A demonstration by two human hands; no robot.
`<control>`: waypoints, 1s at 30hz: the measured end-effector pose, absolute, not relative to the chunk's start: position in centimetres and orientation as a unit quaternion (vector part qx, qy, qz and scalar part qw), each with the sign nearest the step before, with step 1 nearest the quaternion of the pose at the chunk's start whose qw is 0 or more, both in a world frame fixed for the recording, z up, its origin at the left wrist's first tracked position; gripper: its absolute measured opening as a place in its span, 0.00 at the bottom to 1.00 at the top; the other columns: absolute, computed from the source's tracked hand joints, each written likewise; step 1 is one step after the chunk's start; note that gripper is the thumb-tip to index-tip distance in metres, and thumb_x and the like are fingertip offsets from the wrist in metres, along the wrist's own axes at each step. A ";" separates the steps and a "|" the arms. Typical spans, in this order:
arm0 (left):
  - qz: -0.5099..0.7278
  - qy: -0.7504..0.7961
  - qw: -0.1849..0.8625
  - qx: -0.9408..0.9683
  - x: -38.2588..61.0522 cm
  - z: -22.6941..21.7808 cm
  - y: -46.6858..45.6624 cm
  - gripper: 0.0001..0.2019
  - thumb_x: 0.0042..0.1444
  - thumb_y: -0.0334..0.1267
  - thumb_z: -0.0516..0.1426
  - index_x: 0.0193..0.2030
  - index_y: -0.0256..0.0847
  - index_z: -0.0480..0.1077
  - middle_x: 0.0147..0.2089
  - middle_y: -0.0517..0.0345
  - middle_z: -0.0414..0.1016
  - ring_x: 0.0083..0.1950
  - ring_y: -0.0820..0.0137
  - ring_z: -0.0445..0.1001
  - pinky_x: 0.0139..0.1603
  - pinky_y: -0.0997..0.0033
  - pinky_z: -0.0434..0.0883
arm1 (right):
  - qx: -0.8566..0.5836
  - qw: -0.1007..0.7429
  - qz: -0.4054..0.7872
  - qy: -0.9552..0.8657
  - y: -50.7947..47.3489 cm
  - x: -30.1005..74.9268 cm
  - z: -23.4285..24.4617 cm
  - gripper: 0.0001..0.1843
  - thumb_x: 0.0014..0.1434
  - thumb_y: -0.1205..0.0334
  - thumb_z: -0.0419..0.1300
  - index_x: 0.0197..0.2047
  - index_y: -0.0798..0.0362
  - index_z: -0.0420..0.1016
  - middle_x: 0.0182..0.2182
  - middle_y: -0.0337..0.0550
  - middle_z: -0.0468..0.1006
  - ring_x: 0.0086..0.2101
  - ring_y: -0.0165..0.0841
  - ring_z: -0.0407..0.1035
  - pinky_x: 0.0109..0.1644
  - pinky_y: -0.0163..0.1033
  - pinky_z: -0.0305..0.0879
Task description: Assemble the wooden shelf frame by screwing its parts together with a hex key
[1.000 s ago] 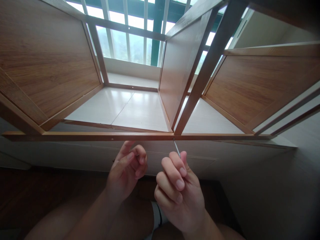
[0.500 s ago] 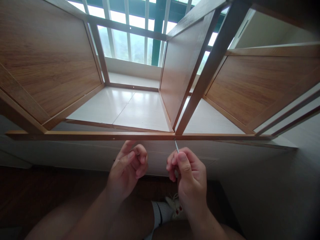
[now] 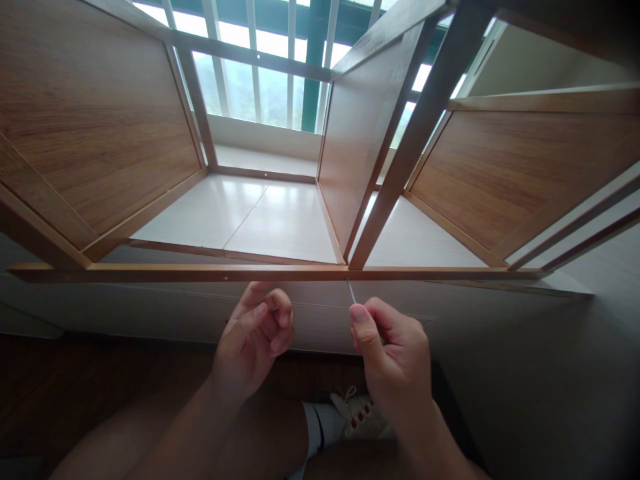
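A wooden shelf frame (image 3: 280,272) lies on its side on a white window sill, its front rail running across the view. My right hand (image 3: 393,357) is closed round a thin metal key (image 3: 351,291) whose tip sits in a fastener at the joint of the rail and a slanted upright (image 3: 400,153). My left hand (image 3: 257,340) hovers just below the rail, left of the tool, fingers curled with thumb and fingertips pinched; whether they hold something small I cannot tell.
Wood panels (image 3: 95,120) close the frame's left and right bays. Behind it are a barred window (image 3: 260,73) and the white sill (image 3: 260,220). Below are a dark wooden floor (image 3: 75,387), my bare legs and a white sock and shoe (image 3: 350,417).
My right hand has turned on the metal key: the fingers that faced me one second ago have rolled over, so the thumb and back of the hand show. The left hand has stayed still.
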State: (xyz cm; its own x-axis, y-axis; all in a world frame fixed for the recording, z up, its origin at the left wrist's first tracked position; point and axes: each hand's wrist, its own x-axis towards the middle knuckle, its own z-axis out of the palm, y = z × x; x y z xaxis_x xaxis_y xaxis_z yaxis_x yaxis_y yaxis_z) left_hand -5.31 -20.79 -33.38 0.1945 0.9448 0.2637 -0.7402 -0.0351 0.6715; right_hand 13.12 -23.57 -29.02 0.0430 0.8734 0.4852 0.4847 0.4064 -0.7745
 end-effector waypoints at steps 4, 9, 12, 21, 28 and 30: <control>0.619 0.141 0.681 0.365 -5.3 -33.3 -20.8 0.11 0.65 0.41 0.57 0.53 0.55 0.73 0.34 0.60 0.65 0.26 0.74 0.58 0.24 0.77 0.54 | -0.499 0.492 0.093 -0.708 -23.8 13.3 -28.4 0.20 0.68 0.60 0.56 0.24 0.52 0.61 0.19 0.31 0.56 0.21 0.24 0.52 0.27 0.34 0.49; 0.621 0.143 0.680 0.362 -5.3 -33.3 -20.8 0.11 0.65 0.40 0.57 0.53 0.52 0.73 0.33 0.60 0.65 0.25 0.74 0.58 0.24 0.77 0.54 | -0.501 0.463 0.050 -0.730 -23.9 13.5 -28.2 0.17 0.67 0.62 0.58 0.25 0.52 0.64 0.19 0.31 0.59 0.21 0.24 0.53 0.28 0.35 0.50; 0.618 0.140 0.681 0.367 -5.4 -33.3 -20.8 0.10 0.65 0.40 0.57 0.52 0.51 0.73 0.33 0.60 0.65 0.25 0.74 0.58 0.24 0.76 0.54 | -0.502 0.462 0.043 -0.730 -23.9 13.5 -28.2 0.17 0.66 0.63 0.58 0.25 0.52 0.64 0.19 0.31 0.59 0.21 0.24 0.54 0.28 0.36 0.50; 0.623 0.143 0.682 0.357 -5.3 -33.3 -20.8 0.12 0.64 0.40 0.57 0.53 0.52 0.74 0.33 0.59 0.65 0.25 0.75 0.58 0.24 0.77 0.55 | -0.497 0.464 0.029 -0.733 -24.0 13.4 -28.1 0.16 0.66 0.64 0.58 0.26 0.52 0.64 0.19 0.31 0.58 0.21 0.25 0.53 0.28 0.36 0.49; 0.622 0.137 0.683 0.356 -5.4 -33.4 -20.9 0.12 0.65 0.39 0.57 0.54 0.54 0.73 0.33 0.59 0.66 0.26 0.74 0.60 0.24 0.77 0.55 | -0.485 0.479 0.009 -0.732 -24.3 13.5 -28.2 0.15 0.65 0.67 0.59 0.25 0.52 0.64 0.20 0.31 0.57 0.21 0.24 0.52 0.28 0.35 0.50; 0.622 0.138 0.684 0.355 -5.3 -33.3 -20.9 0.13 0.65 0.39 0.57 0.55 0.54 0.73 0.33 0.59 0.65 0.26 0.74 0.59 0.24 0.77 0.55 | -0.494 0.477 0.003 -0.727 -24.3 13.5 -28.3 0.16 0.65 0.67 0.59 0.25 0.52 0.64 0.20 0.31 0.57 0.21 0.24 0.52 0.28 0.36 0.50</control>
